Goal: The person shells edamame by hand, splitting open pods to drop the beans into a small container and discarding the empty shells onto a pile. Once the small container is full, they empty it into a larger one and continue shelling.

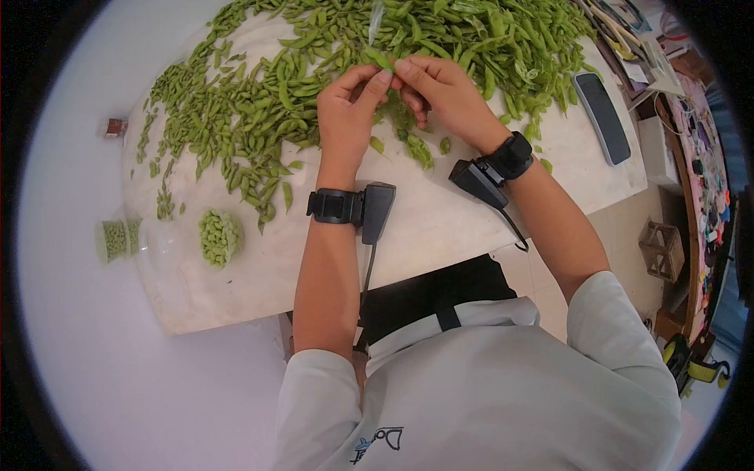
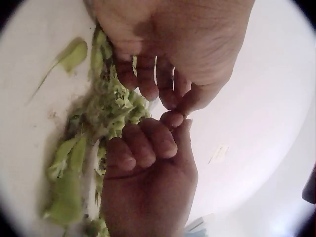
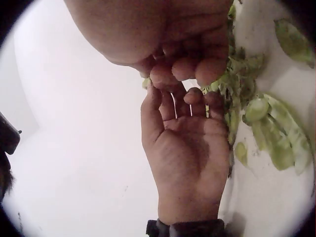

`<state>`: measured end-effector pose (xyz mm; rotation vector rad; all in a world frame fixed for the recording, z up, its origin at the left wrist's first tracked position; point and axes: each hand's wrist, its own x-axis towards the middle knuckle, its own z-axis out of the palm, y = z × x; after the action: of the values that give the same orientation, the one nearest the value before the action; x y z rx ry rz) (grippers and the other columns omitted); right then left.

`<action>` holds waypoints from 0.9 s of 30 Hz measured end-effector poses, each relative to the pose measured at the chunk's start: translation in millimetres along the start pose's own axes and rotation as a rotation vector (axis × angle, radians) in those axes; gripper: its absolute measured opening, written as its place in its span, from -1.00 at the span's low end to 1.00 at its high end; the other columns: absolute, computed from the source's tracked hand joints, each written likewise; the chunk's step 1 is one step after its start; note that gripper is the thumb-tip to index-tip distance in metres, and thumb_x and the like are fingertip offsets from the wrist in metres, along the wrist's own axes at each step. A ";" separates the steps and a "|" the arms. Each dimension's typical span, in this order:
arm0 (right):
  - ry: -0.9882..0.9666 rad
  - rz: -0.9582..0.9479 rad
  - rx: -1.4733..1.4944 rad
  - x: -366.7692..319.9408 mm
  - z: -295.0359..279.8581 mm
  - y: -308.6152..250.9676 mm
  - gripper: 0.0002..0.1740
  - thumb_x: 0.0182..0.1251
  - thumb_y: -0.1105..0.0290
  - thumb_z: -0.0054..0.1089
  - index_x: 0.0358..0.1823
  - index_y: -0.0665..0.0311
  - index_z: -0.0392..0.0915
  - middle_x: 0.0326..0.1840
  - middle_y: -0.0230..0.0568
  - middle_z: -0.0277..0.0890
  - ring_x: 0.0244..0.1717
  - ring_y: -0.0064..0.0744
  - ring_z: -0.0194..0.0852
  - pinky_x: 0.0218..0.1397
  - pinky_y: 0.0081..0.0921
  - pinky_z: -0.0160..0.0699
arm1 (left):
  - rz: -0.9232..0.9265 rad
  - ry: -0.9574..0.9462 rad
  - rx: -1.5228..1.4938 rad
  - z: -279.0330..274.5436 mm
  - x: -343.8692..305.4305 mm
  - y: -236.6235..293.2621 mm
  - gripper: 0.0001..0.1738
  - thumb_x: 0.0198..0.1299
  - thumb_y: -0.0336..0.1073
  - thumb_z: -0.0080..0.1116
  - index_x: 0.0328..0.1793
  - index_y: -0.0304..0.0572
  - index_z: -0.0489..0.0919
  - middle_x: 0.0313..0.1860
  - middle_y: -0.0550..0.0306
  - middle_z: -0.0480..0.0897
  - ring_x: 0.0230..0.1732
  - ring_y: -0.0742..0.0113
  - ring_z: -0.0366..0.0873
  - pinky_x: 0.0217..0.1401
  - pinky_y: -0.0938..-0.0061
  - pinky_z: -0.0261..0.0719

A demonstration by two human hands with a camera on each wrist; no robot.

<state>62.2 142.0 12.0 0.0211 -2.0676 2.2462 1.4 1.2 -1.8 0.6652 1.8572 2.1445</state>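
Observation:
Over the near side of the pile, my left hand (image 1: 353, 102) and right hand (image 1: 446, 96) meet at the fingertips. Between them is a green soybean pod (image 1: 378, 57), pinched by the left thumb and forefinger, with the right thumb and forefinger at its near end. Only a small green tip of the pod (image 3: 146, 83) shows in the right wrist view; fingers hide the rest. The other fingers of both hands curl loosely. Behind and around the hands spreads a large heap of soybean pods (image 1: 306, 78). Opened, flattened pods (image 3: 281, 133) lie on the table below the hands.
A small container of shelled beans (image 1: 221, 238) stands on the pale table (image 1: 251, 294) to the left. Farther left is a clear jar with green beans (image 1: 118, 239). A phone (image 1: 603, 118) lies at the right. Clear plastic (image 1: 377, 20) sticks up from the heap.

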 end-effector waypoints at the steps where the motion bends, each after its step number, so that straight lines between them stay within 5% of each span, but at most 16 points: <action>1: 0.000 0.004 -0.013 0.2 0.1 -0.6 -0.60 0.44 0.13 -0.10 -0.39 0.33 0.44 -0.69 -0.50 0.24 -0.71 -0.70 0.21 -0.65 -0.69 0.26 | 0.006 0.009 -0.003 -0.6 -0.3 -0.6 -0.77 0.17 -0.36 0.19 -0.14 -0.40 0.56 -0.34 0.18 0.60 -0.38 0.51 0.46 -0.27 0.65 0.40; 15: 0.010 -0.060 -0.130 0.3 0.4 0.9 -0.58 0.42 0.11 -0.06 -0.50 0.29 0.44 -0.74 -0.50 0.21 -0.75 -0.71 0.16 -0.67 -0.67 0.23 | -0.043 0.003 -0.035 -4.2 -0.3 -1.4 -0.94 0.16 -0.45 0.11 -0.30 -0.32 0.54 -0.43 0.23 0.56 -0.38 0.54 0.44 -0.28 0.69 0.33; 27: -0.049 0.159 0.156 -2.4 0.5 -2.5 -0.61 0.40 0.11 -0.04 -0.49 0.23 0.42 -0.73 -0.56 0.13 -0.74 -0.71 0.08 -0.68 -0.67 0.16 | 0.023 -0.013 0.131 -3.9 -0.3 -0.3 -0.91 0.17 -0.46 0.05 -0.28 -0.35 0.54 -0.41 0.24 0.57 -0.38 0.58 0.45 -0.27 0.68 0.38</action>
<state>64.8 141.6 14.3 -0.0810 -1.9765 2.5206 -0.2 -2.3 -2.5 0.7289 2.0060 2.0401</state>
